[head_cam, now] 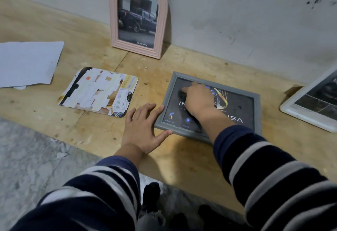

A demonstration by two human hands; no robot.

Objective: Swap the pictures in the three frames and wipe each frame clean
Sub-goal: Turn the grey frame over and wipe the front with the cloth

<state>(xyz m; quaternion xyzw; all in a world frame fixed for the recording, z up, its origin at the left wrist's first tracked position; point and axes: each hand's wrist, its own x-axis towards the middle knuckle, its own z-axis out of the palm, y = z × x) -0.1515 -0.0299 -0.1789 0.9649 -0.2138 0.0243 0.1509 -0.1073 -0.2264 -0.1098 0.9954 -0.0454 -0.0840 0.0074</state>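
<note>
A grey frame [256, 103] lies flat on the wooden board and holds a dark poster with gold and white lettering. My right hand [198, 99] rests on its glass, fingers curled over a small dark cloth [182, 94] near the upper left of the picture. My left hand [144, 127] lies flat on the board, straight fingers against the frame's left edge and thumb at its near corner. A pink arched frame [114, 21] with a truck picture leans on the wall. A white frame [299, 110] with a dark picture sits at the right edge.
A loose picture [98, 92] with rounded corners lies on the board left of the grey frame. A white sheet of paper [27, 63] lies at the far left. The board [182, 158] ends near me at a grey stone floor [27, 158].
</note>
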